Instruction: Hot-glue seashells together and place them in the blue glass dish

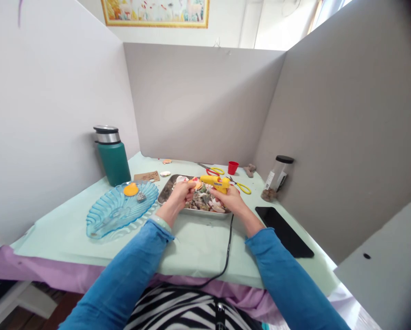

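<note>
My right hand (230, 198) is closed around a yellow glue gun (216, 182), its nozzle pointing left. My left hand (181, 191) pinches a small orange shell (197, 184) right at the nozzle tip. Both hands hover over a metal tray (167, 189) filled with several mixed seashells. The glue gun's black cord (228, 247) runs down between my arms and off the table's front edge.
A blue shell-shaped glass dish (113, 214) with an orange shell (131, 189) and a grey shell sits at left, a green flask (112, 156) behind it. Scissors (215, 171), a red cup (232, 167), a jar (277, 178) and a black phone (283, 231) lie at right. Grey partitions enclose the table.
</note>
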Action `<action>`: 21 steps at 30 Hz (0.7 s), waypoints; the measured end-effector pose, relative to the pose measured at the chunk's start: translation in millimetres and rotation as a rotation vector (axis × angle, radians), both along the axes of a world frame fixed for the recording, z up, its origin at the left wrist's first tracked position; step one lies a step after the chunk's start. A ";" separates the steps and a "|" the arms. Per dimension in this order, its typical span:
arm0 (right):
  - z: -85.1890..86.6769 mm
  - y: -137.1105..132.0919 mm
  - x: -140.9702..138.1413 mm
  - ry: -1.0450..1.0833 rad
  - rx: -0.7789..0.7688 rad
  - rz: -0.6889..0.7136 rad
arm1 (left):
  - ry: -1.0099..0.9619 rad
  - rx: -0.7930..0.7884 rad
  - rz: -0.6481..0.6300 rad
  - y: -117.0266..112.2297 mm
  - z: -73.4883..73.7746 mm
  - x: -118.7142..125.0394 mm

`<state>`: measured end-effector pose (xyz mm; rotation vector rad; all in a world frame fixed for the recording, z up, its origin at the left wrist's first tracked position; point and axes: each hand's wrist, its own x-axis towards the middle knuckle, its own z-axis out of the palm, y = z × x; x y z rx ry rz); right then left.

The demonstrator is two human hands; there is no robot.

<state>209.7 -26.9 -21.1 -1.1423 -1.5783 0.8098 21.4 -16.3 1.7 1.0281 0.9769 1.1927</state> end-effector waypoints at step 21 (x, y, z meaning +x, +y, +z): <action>3.1 -1.2 -1.1 -0.002 -0.016 -0.011 | 0.056 0.015 0.003 -0.4 -0.6 0.6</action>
